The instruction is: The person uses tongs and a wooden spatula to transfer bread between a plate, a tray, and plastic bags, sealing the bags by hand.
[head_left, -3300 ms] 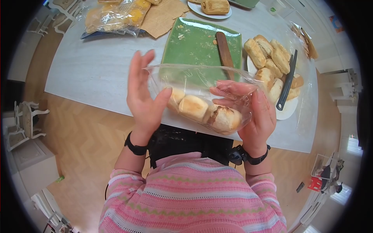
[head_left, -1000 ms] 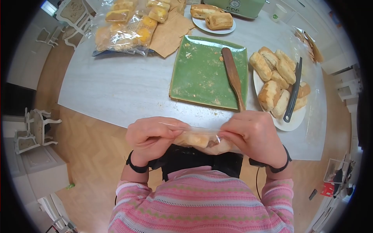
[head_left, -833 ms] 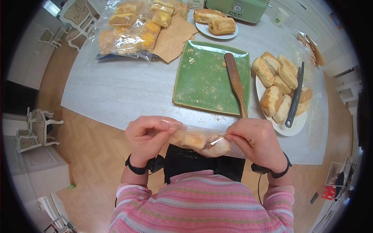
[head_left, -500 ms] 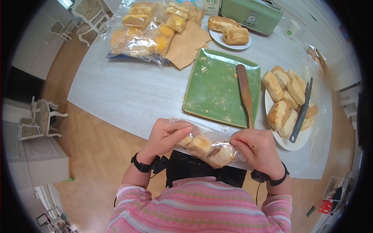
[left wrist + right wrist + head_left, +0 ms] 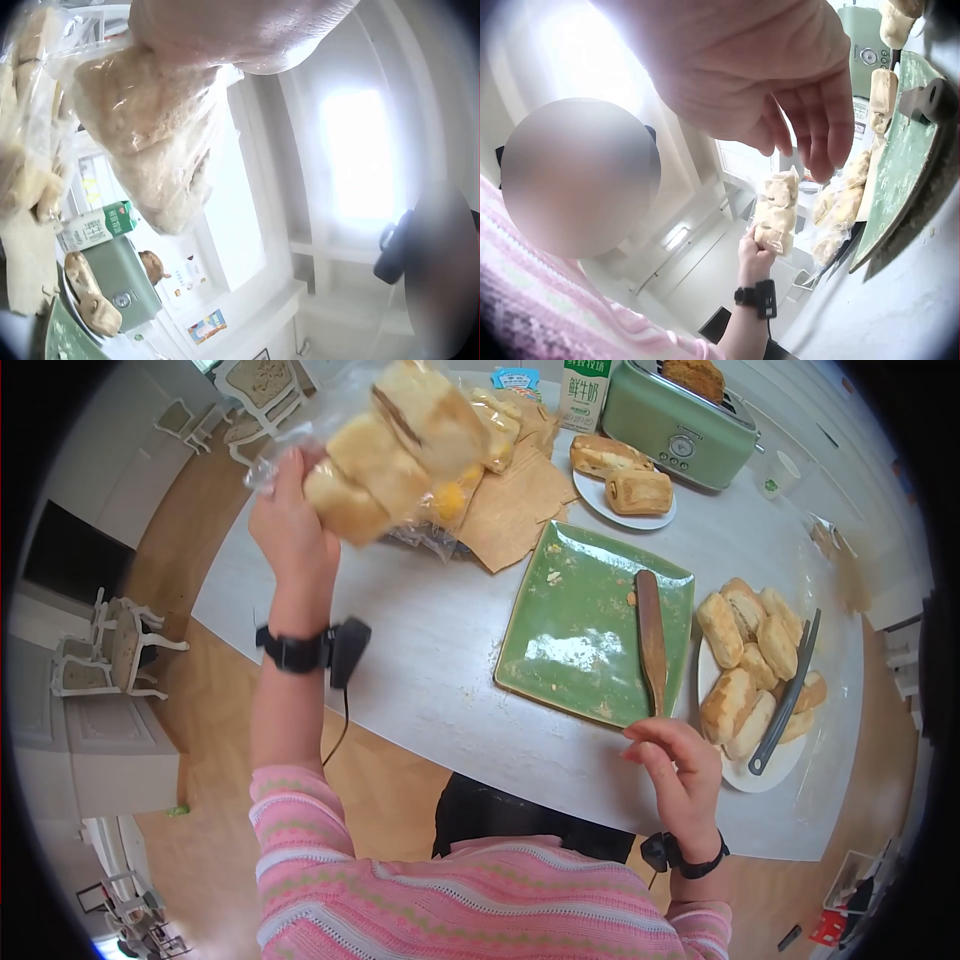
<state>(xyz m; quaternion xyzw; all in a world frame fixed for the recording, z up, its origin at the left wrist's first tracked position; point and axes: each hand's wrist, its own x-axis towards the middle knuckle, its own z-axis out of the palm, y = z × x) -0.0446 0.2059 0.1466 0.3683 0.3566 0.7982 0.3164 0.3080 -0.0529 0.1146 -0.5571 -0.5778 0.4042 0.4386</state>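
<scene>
My left hand (image 5: pixel 290 525) grips a clear plastic bag of filled bread rolls (image 5: pixel 385 465) by its lower left side, raised at the back left of the table. The bag is slightly blurred and partly covers other bagged buns (image 5: pixel 455 500) with yellow filling. In the right wrist view the same bag of rolls (image 5: pixel 777 210) appears upright above the left fist. My right hand (image 5: pixel 685 775) holds nothing; its fingers bend loosely over the table's front edge area, close to the handle end of a wooden spatula (image 5: pixel 650 630) lying on the square green plate (image 5: pixel 560 650), which is scattered with crumbs.
A white oval plate (image 5: pixel 738 775) at right bears a pile of rolls (image 5: pixel 760 645) and a slim black tool (image 5: pixel 790 695). Brown paper (image 5: pixel 510 510), a small plate of pastries (image 5: pixel 640 492), a milk carton (image 5: pixel 583 395), a green toaster (image 5: pixel 690 430) and a paper cup (image 5: pixel 780 475) stand behind.
Both hands pinched the bag's edge near the body; the right hand has since let go. The left hand has carried the bag up and away to the back left.
</scene>
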